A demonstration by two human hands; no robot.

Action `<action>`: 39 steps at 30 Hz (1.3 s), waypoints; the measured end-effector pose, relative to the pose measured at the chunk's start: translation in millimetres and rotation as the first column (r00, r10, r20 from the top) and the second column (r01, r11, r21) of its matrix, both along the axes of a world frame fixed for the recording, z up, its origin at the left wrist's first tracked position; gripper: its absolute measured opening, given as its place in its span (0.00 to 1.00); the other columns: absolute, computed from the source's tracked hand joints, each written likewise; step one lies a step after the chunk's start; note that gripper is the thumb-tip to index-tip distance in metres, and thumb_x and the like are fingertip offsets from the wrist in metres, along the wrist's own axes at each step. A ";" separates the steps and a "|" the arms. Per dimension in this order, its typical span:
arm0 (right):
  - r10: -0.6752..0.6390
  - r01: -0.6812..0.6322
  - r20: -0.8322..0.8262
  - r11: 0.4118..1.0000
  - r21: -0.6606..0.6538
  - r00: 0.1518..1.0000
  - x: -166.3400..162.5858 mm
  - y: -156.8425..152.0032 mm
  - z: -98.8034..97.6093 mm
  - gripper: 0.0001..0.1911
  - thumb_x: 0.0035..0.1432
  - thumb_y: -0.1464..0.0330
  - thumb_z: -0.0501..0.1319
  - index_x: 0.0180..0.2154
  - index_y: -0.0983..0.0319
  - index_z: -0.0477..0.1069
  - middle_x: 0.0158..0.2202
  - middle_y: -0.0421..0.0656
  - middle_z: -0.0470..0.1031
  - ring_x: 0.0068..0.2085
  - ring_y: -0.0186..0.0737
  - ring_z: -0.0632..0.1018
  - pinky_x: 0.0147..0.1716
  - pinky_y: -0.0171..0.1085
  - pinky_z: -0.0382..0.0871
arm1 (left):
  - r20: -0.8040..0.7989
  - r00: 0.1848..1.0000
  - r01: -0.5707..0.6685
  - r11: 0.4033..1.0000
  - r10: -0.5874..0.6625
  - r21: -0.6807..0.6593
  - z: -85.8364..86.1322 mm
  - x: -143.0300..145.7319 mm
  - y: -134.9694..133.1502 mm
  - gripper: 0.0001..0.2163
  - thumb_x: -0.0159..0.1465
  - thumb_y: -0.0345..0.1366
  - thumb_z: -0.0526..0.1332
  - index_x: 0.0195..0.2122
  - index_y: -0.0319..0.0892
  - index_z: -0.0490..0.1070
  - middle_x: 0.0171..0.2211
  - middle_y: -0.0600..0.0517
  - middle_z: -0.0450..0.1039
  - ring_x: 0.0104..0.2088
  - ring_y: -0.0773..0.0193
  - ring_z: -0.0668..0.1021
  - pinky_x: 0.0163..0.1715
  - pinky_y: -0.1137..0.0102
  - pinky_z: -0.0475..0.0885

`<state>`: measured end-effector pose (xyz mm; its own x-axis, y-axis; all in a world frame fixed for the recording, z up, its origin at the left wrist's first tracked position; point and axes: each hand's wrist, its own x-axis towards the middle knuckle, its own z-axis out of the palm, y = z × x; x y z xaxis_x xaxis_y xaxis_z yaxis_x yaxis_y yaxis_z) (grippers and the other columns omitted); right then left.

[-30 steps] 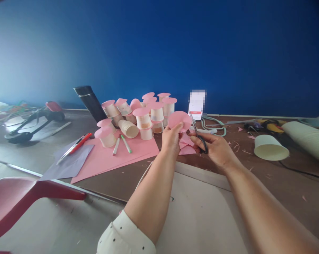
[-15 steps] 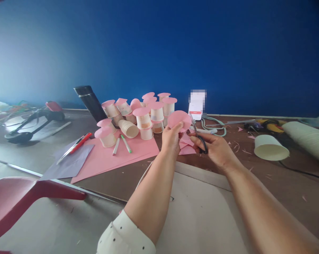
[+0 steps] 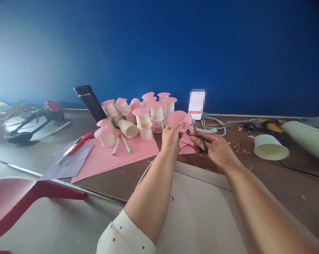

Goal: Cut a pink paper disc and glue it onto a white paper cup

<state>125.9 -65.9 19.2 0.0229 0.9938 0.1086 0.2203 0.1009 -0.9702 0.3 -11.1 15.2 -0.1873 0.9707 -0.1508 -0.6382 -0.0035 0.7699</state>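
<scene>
My left hand (image 3: 172,135) pinches a round pink paper disc (image 3: 178,119) between thumb and fingers. Black-handled scissors (image 3: 202,144) are gripped in my right hand (image 3: 214,148), with the blades pointing up along the disc's right edge. Whether the blades touch the paper I cannot tell. Below the disc, pink paper scraps (image 3: 186,150) lie on the brown table. To the left stand several paper cups (image 3: 144,121) topped with pink paper pieces, some stacked in pairs. A nested stack of cups (image 3: 129,128) lies on its side among them.
Pink sheets (image 3: 138,151), a purple sheet (image 3: 69,169), a red cutter (image 3: 80,144) and two markers (image 3: 126,143) lie left. A black bottle (image 3: 89,102) and a lit phone (image 3: 196,106) stand behind. At right are a single cup (image 3: 270,147) and a long cup stack (image 3: 307,141). A red chair (image 3: 16,197) stands front left.
Almost nothing differs. Both hands, the pink disc and the scissors keep nearly the same position; the view has shifted very slightly.
</scene>
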 end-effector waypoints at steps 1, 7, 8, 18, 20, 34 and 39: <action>0.003 -0.003 0.000 1.000 0.001 1.000 0.1 -0.1 0.0 0.26 0.47 0.47 0.71 0.38 0.61 0.83 0.22 0.39 0.72 0.26 0.35 0.71 0.29 0.36 0.69 | -0.001 1.000 0.002 1.000 -0.002 0.001 0.1 0.0 -0.2 0.19 0.43 0.36 0.78 0.34 0.40 0.73 0.24 0.57 0.71 0.22 0.75 0.70 0.25 0.76 0.63; 0.013 -0.013 0.012 1.000 0.010 1.000 -0.3 -0.9 1.4 0.26 0.47 0.45 0.69 0.35 0.61 0.82 0.22 0.39 0.71 0.26 0.35 0.72 0.29 0.36 0.68 | 0.002 1.000 0.005 1.000 -0.005 0.015 -1.5 0.1 0.1 0.21 0.43 0.36 0.77 0.37 0.40 0.75 0.26 0.56 0.73 0.23 0.73 0.71 0.26 0.75 0.64; 0.015 -0.016 0.014 1.000 0.014 1.000 -0.4 -0.9 1.7 0.26 0.47 0.44 0.69 0.34 0.61 0.82 0.22 0.39 0.71 0.25 0.35 0.71 0.28 0.36 0.68 | 0.003 1.000 0.006 1.000 -0.006 0.016 -1.6 0.1 0.0 0.20 0.43 0.36 0.77 0.37 0.40 0.75 0.26 0.56 0.73 0.22 0.74 0.70 0.26 0.75 0.64; 0.008 -0.008 0.033 1.000 0.016 0.999 -0.3 -1.6 1.0 0.28 0.49 0.43 0.68 0.37 0.60 0.82 0.22 0.38 0.70 0.25 0.35 0.71 0.28 0.36 0.67 | 0.004 1.000 0.019 0.999 -0.019 0.033 -3.4 0.2 0.3 0.19 0.43 0.36 0.77 0.35 0.40 0.75 0.26 0.56 0.73 0.23 0.73 0.71 0.26 0.75 0.64; 0.003 -0.003 0.032 1.000 0.020 0.999 -0.2 -1.1 0.3 0.27 0.49 0.44 0.68 0.38 0.60 0.82 0.21 0.38 0.70 0.25 0.35 0.72 0.28 0.36 0.67 | 0.008 1.000 0.019 0.999 -0.019 0.026 -2.4 0.2 -0.2 0.19 0.43 0.36 0.77 0.35 0.40 0.75 0.25 0.56 0.72 0.23 0.73 0.71 0.27 0.74 0.64; 0.008 -0.009 -0.021 1.000 -0.015 1.000 0.6 0.6 -2.7 0.27 0.46 0.47 0.72 0.41 0.60 0.83 0.22 0.38 0.72 0.27 0.35 0.73 0.30 0.36 0.69 | 0.020 1.000 -0.007 1.000 0.007 -0.002 0.5 0.4 -1.4 0.20 0.42 0.35 0.78 0.34 0.40 0.73 0.26 0.56 0.73 0.23 0.75 0.70 0.26 0.76 0.63; 0.010 -0.010 -0.017 1.000 -0.023 1.000 0.1 0.4 -1.2 0.27 0.46 0.47 0.72 0.40 0.61 0.83 0.24 0.40 0.73 0.27 0.36 0.73 0.30 0.36 0.69 | 0.043 0.999 -0.008 1.000 0.007 0.020 -1.0 0.7 0.1 0.20 0.42 0.35 0.78 0.35 0.40 0.74 0.27 0.56 0.73 0.23 0.75 0.70 0.25 0.76 0.63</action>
<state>126.0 -65.5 18.1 0.0147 0.9962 0.0856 0.2027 0.0809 -0.9759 1.0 -11.0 14.2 -0.1883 0.9722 -0.1392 -0.6709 -0.0238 0.7412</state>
